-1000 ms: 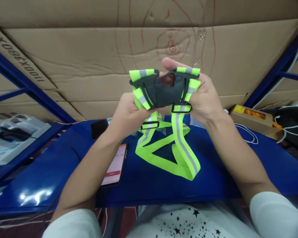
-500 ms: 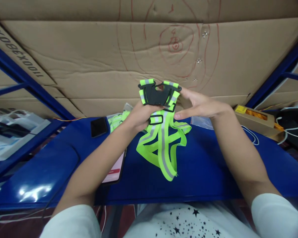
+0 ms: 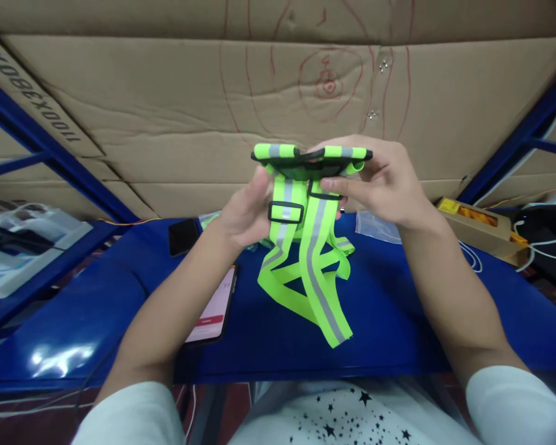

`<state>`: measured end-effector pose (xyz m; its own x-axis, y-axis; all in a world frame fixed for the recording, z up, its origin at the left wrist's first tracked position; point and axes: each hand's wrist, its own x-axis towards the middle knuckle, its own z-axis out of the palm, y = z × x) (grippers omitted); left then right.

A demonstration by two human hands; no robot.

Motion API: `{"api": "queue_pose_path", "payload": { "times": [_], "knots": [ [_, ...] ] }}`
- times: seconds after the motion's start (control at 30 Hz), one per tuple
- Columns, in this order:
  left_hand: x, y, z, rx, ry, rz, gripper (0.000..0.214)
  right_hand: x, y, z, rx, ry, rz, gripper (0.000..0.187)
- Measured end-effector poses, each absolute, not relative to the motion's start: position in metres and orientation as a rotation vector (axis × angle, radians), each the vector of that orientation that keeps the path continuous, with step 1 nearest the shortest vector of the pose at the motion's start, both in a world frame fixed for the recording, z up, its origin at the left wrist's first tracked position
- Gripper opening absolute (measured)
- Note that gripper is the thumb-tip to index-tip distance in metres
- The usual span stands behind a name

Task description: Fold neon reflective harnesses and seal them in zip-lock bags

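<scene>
A neon-green reflective strap vest [image 3: 312, 241] with a grey stripe hangs in front of me, its lower loops over the table. Its black plastic plate [image 3: 312, 165] is seen nearly edge-on at the top, with green strap folded round both ends. Below the plate are two black slide buckles [image 3: 286, 212]. My left hand [image 3: 245, 213] grips the vest at the left, thumb against the plate's underside and fingers partly hidden behind the straps. On the other side my right hand [image 3: 382, 182] is closed on it, thumb at the right strap just under the plate.
On the blue table [image 3: 380, 321] lie a lit phone [image 3: 213, 312], a dark phone-like slab [image 3: 183, 237] and a clear plastic bag [image 3: 377, 227]. An open cardboard box [image 3: 482, 228] sits at the right near white cables. A cardboard sheet [image 3: 167, 111] with red rings stands behind.
The plate has tipped from facing me to nearly edge-on. My right hand has closed on the vest's right side, and my left hand has shifted left with its thumb raised.
</scene>
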<state>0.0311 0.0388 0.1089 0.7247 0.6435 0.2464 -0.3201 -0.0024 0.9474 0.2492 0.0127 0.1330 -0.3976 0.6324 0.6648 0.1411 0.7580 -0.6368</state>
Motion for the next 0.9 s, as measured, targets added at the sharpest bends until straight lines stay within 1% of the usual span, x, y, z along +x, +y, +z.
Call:
{"api": "queue_pose_path", "payload": {
  "times": [0.07,0.13,0.2,0.27,0.3,0.33,0.37,0.4,0.47,0.5,0.53,0.63,0.7,0.8,0.9],
  "knots": [
    [0.033,0.035,0.111,1.36,0.271,0.802,0.086,0.251,0.01,0.136,-0.527,-1.998,0.52,0.024],
    [0.037,0.029,0.114,1.322,0.266,0.844,0.079,0.252,0.012,0.137,-0.444,-2.068,0.428,0.021],
    [0.042,0.025,0.117,1.271,0.267,0.903,0.059,0.253,0.016,0.137,-0.4,-2.133,0.325,0.028],
    [0.044,0.025,0.119,1.214,0.279,0.957,0.031,0.254,0.018,0.138,-0.429,-2.198,0.263,0.036],
    [0.043,0.027,0.119,1.191,0.298,0.979,0.021,0.255,0.018,0.139,-0.453,-2.241,0.267,0.037],
    [0.042,0.031,0.119,1.176,0.326,1.002,0.02,0.256,0.018,0.14,-0.473,-2.3,0.301,0.038],
    [0.04,0.035,0.119,1.171,0.359,1.028,0.025,0.257,0.017,0.141,-0.486,-2.361,0.367,0.041],
    [0.037,0.039,0.118,1.179,0.395,1.059,0.033,0.259,0.017,0.141,-0.488,-2.403,0.458,0.049],
    [0.033,0.046,0.115,1.22,0.452,1.138,0.05,0.261,0.017,0.14,-0.465,-2.359,0.618,0.072],
    [0.031,0.047,0.114,1.248,0.47,1.174,0.057,0.261,0.019,0.139,-0.472,-2.281,0.662,0.078],
    [0.031,0.047,0.113,1.282,0.481,1.204,0.064,0.26,0.02,0.137,-0.496,-2.187,0.682,0.079],
    [0.034,0.039,0.109,1.416,0.484,1.272,0.082,0.252,0.026,0.128,-0.637,-2.037,0.701,0.072],
    [0.038,0.031,0.108,1.48,0.468,1.303,0.081,0.245,0.028,0.123,-0.698,-2.032,0.711,0.075],
    [0.042,0.024,0.108,1.508,0.398,1.342,0.064,0.236,0.025,0.119,-0.679,-2.021,0.678,0.083],
    [0.042,0.022,0.111,1.55,0.32,1.367,0.058,0.231,0.023,0.117,-0.638,-2.058,0.695,0.077]
  ]
}}
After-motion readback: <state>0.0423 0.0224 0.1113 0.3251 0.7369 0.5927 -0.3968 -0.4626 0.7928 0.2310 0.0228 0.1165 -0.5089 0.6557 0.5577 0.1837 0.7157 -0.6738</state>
